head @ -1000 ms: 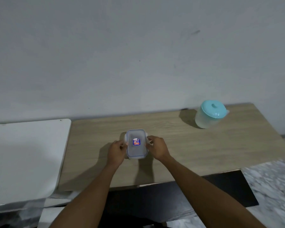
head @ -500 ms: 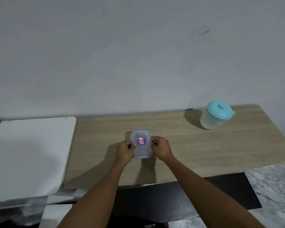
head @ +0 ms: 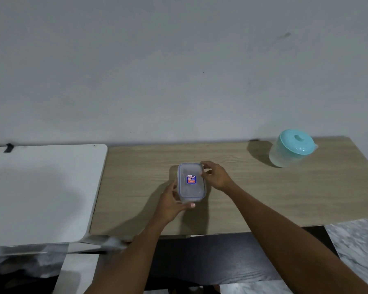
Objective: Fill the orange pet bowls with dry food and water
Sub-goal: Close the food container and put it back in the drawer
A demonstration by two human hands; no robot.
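Note:
A small clear lidded container (head: pixel 191 189) with a blue seal and a red-blue sticker stands near the middle of the wooden table (head: pixel 253 198). My left hand (head: pixel 172 201) grips its near left corner, thumb along the front edge. My right hand (head: pixel 216 175) holds its far right corner with the fingertips. A translucent pitcher (head: pixel 289 148) with a turquoise lid stands at the table's back right. No orange bowls are in view. The container's contents cannot be made out.
A white surface (head: pixel 43 194) adjoins the table on the left. A grey wall runs close behind both. Below the table's front edge lies a dark panel (head: pixel 210 257), with marbled floor (head: pixel 357 247) to the right.
Both hands have shifted on the container: the left slid to the near corner, the right moved up to the far corner. The view has drifted a little to the left.

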